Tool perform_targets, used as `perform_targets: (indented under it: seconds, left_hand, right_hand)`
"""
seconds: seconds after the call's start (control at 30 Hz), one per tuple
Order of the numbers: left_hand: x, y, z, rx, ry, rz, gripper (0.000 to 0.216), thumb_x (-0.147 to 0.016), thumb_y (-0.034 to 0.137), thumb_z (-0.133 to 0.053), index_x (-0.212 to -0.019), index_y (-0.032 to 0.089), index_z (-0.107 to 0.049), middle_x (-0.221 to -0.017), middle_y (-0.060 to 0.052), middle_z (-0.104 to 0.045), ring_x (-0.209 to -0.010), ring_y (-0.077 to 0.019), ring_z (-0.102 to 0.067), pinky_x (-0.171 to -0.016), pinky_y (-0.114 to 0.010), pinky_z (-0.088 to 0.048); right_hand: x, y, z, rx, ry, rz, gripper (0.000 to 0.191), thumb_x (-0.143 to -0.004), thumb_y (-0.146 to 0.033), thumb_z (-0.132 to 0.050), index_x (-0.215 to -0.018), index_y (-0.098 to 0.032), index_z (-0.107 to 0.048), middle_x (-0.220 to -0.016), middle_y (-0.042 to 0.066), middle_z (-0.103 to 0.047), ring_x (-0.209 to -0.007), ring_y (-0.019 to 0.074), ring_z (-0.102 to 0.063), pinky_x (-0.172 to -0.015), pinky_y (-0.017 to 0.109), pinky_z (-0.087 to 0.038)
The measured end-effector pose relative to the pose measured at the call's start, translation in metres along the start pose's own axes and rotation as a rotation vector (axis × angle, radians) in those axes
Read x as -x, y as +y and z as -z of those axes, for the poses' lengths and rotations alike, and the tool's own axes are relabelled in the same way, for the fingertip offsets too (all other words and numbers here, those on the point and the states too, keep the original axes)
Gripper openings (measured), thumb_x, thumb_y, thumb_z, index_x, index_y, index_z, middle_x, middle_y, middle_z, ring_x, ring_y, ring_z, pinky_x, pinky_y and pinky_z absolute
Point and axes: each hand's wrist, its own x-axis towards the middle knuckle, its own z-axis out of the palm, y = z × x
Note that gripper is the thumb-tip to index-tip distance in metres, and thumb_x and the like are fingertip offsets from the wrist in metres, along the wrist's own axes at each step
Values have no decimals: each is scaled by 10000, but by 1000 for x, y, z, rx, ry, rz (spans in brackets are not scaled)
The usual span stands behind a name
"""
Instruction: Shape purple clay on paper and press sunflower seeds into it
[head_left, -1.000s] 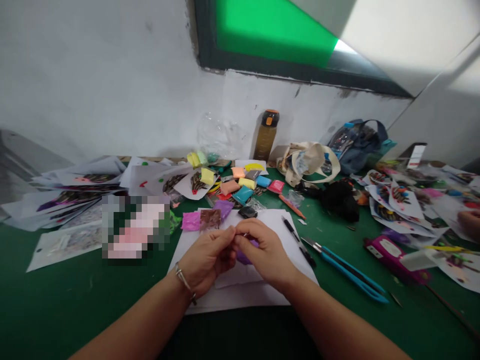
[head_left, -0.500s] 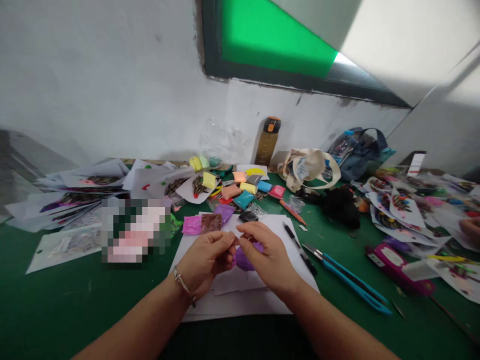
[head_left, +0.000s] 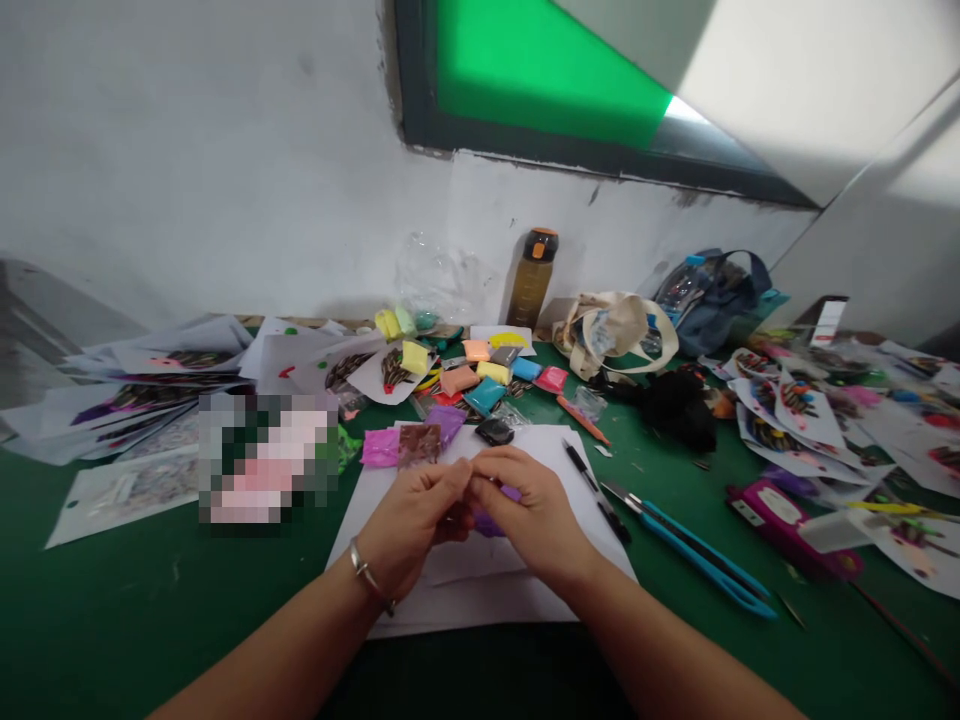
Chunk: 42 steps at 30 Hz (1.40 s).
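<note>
My left hand (head_left: 420,515) and my right hand (head_left: 532,510) meet over a stack of white paper (head_left: 510,600). Both are closed, with thumbs and forefingers pinched together at the tips. Whatever lies between the fingertips is too small or hidden to make out. A purple lump (head_left: 491,520), partly covered by my right hand, shows just behind the fingers above the paper. At the paper's far edge, close to my left hand, lie a brown packet (head_left: 418,446) and a pink packet (head_left: 380,447). A black pen (head_left: 592,480) rests on the paper's right side.
Several coloured packets (head_left: 486,397) are heaped behind the paper. To the right lie a blue-handled tool with a metal tip (head_left: 697,550) and a magenta device with a cord (head_left: 795,530). Decorated paper sheets (head_left: 161,375) pile up at left. A brown bottle (head_left: 532,280) stands by the wall.
My fingertips have drawn closer together, and my right hand covers more of the purple lump. The view has shifted slightly. A person's hand at the far right edge is out of view.
</note>
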Motion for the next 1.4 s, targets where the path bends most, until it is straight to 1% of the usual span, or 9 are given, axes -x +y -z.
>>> perform_targets:
  seconds: [0.17, 0.43, 0.57, 0.73, 0.9, 1.0, 1.13, 1.2, 1.4]
  left_hand:
    - [-1, 0, 1, -33, -7, -47, 410, -724, 514, -716, -663, 117, -632, -591, -9, -572, -533, -82, -490, -517, -190, -371]
    - [1, -1, -2, -45, 12, -67, 468, -714, 574, -695, -646, 116, -623, -563, -12, -570, -499, -87, -499, -489, -198, -377]
    - [1, 0, -2, 17, 17, -23, 487, -709, 604, -687, -695, 120, -637, -639, -30, -606, -550, -99, -540, -521, -204, -416]
    - [0, 1, 4, 80, -10, 36, 364, -684, 469, -775, -748, 131, -656, -667, -7, -590, -587, -81, -534, -556, -184, -424]
    - [-3, 0, 6, 63, 44, 14, 315, -667, 416, -786, -795, 154, -666, -729, 2, -587, -591, -84, -527, -569, -206, -436]
    - [-4, 8, 14, -170, 143, -92, 285, -705, 443, -709, -776, 170, -666, -718, -12, -607, -583, -127, -540, -571, -255, -439]
    - [-7, 32, 49, -1017, 439, -485, 233, -810, 386, -548, -802, 219, -709, -832, -49, -686, -821, -229, -589, -752, -320, -404]
    - [-10, 40, 67, -1270, 546, -489, 264, -828, 363, -498, -761, 218, -709, -833, -68, -694, -853, -256, -587, -764, -330, -381]
    - [-25, 24, 74, -1259, 489, -376, 230, -799, 313, -532, -663, 238, -702, -683, -31, -695, -669, -208, -604, -635, -287, -373]
  right_hand:
    - [1, 0, -2, -9, 48, -47, 225, -834, -156, -590, -1030, -227, -675, -996, 27, -656, -838, 136, -609, -777, 263, -488]
    - [1, -5, 2, -213, -48, -147, 137, -854, -214, -579, -930, -217, -693, -857, 9, -665, -796, 145, -610, -712, 264, -497]
    - [1, -2, 1, -48, -10, -31, 154, -877, -189, -560, -886, -230, -708, -864, 13, -664, -832, 145, -605, -776, 275, -482]
    - [2, 3, 1, 182, 18, 114, 175, -903, -206, -541, -959, -240, -703, -965, 29, -675, -916, 154, -601, -849, 285, -469]
    - [3, 6, 4, 181, 67, 94, 180, -892, -217, -557, -1037, -216, -663, -1004, 34, -680, -935, 152, -613, -842, 274, -476]
    - [3, 8, 5, 184, 70, 86, 177, -900, -214, -534, -1024, -219, -660, -991, 28, -686, -930, 155, -614, -838, 282, -476]
    - [2, 10, 5, 205, 49, 67, 190, -901, -218, -510, -1015, -218, -663, -964, 39, -684, -921, 175, -613, -828, 309, -476]
    - [2, 9, 5, 216, 31, 52, 198, -907, -221, -492, -999, -221, -667, -931, 41, -682, -894, 181, -615, -803, 316, -479]
    - [2, 5, 5, 202, 10, 45, 200, -914, -223, -479, -983, -224, -668, -900, 38, -677, -865, 177, -611, -784, 310, -476]
